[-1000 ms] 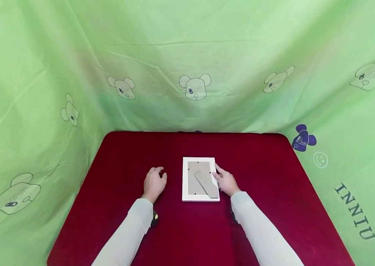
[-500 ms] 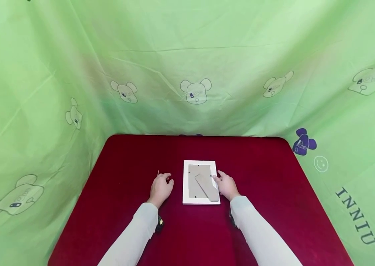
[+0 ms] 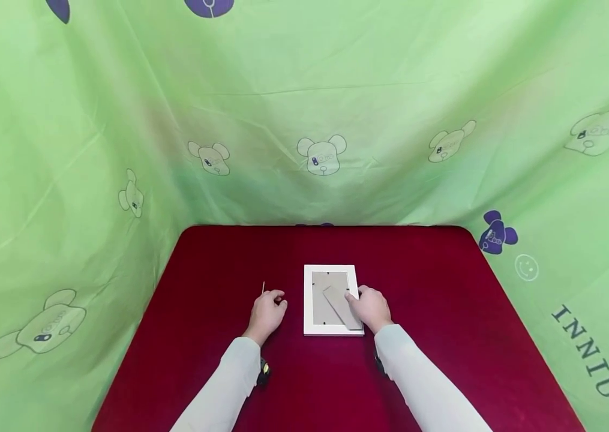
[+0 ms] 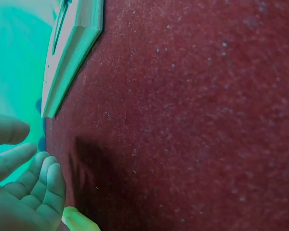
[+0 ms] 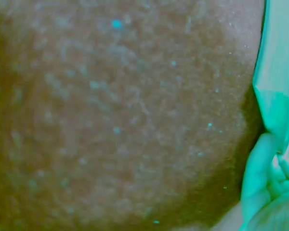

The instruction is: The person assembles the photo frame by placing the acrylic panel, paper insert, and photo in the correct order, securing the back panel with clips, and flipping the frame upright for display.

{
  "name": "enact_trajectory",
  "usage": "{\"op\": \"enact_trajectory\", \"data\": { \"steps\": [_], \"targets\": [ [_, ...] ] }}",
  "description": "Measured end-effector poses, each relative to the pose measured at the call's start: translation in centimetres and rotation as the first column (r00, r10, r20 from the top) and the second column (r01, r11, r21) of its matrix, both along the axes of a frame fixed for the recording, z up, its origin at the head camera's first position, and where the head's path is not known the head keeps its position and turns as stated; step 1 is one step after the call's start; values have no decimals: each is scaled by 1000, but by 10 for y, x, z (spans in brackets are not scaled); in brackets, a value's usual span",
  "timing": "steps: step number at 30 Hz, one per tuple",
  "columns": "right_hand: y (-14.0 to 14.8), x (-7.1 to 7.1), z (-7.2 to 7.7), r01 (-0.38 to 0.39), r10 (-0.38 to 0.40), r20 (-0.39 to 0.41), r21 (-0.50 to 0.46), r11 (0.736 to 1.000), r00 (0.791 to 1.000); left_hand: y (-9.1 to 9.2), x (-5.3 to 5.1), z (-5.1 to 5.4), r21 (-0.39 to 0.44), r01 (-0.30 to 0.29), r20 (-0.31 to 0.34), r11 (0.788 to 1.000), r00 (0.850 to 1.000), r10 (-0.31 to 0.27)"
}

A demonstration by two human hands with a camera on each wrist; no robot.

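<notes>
A white picture frame (image 3: 308, 303) lies back side up on the dark red table, showing its beige backing, small dark tabs and a slanted stand leg (image 3: 343, 309). My right hand (image 3: 371, 307) grips its right edge, thumb over the top; in the right wrist view fingers (image 5: 256, 168) meet the frame's edge (image 5: 279, 86). Left of the frame, apart from it, my left hand (image 3: 266, 315) hovers or rests with loosely bent fingers; the left wrist view shows nothing within them. A thin pale stick-like thing (image 3: 263, 287) pokes out beyond that hand, its lower part hidden.
The red table (image 3: 423, 264) has rounded far corners. Green cloth (image 3: 320, 78) printed with bear heads hangs behind and at both sides. Beside the little finger in the left wrist view is a yellowish thing (image 4: 79, 220), cut off by the image edge.
My left hand has shifted right, nearer the frame, and the thin pale thing now shows beyond it. My right thumb has moved further over the frame's back. The head view has tilted slightly.
</notes>
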State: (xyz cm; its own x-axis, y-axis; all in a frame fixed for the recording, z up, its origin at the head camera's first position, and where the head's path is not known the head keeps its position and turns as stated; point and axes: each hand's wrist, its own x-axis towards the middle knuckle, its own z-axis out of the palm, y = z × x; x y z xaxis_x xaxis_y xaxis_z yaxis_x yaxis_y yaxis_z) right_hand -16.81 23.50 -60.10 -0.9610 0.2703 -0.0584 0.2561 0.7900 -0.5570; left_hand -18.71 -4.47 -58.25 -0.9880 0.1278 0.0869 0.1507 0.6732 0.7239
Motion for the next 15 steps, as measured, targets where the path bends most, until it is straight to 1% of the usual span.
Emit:
{"op": "enact_trajectory", "data": {
  "steps": [3, 6, 10, 12, 15],
  "targets": [
    [-2, 0, 2, -20, 17, 57, 60, 998, 998, -4, 2, -5, 1, -15, 18, 1000, 1000, 15],
    [-3, -1, 8, -29, 19, 124, 81, 996, 992, -7, 3, -8, 12, -19, 12, 1000, 1000, 19],
    [-4, -3, 18, -21, 16, 191, 26, 999, 981, -10, 3, -7, 45, -27, 4, 999, 1000, 27],
    [-4, -3, 21, -20, 23, 203, -18, 1000, 979, -12, 4, -7, 57, -35, 9, 998, 999, 35],
    [-3, -5, 23, 1, 16, 204, -85, 996, 979, -13, 1, -4, 61, -38, 8, 997, 999, 37]
  ]
}}
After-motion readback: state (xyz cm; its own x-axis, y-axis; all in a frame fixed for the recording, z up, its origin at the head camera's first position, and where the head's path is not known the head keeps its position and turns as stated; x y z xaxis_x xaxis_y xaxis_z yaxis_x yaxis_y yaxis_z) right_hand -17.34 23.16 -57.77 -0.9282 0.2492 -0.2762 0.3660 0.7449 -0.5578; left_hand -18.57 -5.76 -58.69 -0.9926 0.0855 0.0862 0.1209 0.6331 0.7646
